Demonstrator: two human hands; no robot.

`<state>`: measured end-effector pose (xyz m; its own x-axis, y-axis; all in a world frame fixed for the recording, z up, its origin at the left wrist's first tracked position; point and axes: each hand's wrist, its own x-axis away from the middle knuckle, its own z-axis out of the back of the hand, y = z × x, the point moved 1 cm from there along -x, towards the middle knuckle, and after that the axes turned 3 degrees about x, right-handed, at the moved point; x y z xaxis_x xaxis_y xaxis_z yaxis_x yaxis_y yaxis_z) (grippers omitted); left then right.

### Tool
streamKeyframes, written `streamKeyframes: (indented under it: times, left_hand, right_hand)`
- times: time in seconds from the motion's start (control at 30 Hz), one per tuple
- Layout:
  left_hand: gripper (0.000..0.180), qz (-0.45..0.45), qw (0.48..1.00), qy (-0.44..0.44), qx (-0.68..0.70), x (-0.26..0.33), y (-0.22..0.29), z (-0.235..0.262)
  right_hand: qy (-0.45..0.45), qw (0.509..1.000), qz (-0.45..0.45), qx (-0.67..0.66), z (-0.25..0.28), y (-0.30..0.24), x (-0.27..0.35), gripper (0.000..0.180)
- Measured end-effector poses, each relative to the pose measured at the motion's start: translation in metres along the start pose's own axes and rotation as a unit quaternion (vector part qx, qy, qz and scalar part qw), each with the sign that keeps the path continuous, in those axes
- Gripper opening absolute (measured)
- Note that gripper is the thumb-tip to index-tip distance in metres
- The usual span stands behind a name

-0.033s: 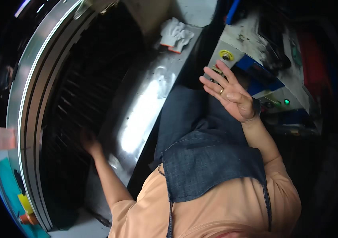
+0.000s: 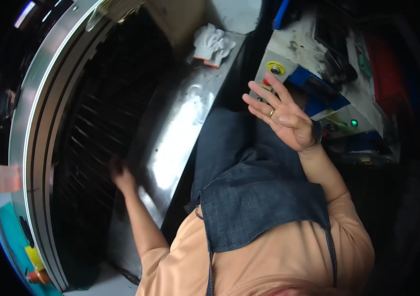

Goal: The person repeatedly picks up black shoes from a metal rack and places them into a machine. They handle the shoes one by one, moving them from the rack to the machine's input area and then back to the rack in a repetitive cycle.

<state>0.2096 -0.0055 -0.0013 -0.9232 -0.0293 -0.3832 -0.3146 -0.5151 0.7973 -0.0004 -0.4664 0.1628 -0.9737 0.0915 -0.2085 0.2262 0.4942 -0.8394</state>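
Right hand (image 2: 286, 118) splayed, palm showing — left hand (image 2: 123, 177) blurred near the metal ledge (image 2: 173, 153), grip unclear.

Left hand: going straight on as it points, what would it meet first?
Likely the dark, streaked area just beyond the blurred left hand; depth is unclear, so they may already touch.

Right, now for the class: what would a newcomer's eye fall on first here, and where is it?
First, probably the open right hand, palm showing and wearing a ring, right of centre. Then the bright glare on the metal ledge left of the apron, with white gloves at the ledge's upper end. The left hand, dim against the dark area left of the ledge, is easily missed.
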Motion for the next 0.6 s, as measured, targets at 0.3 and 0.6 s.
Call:
streamKeyframes:
  times: [0.3,0.6]
  left_hand:
    - [0.020,-0.158,0.957,-0.240,-0.028,0.042,0.124,-0.176]
    - [0.014,-0.241,0.942,-0.203,-0.118,0.047,0.125,-0.193]
  right_hand:
    - [0.011,0.991,0.115,0.068,-0.003,-0.036,0.042,0.080]
    - [0.060,0.974,0.180,0.128,0.001,-0.043,0.063,0.071]
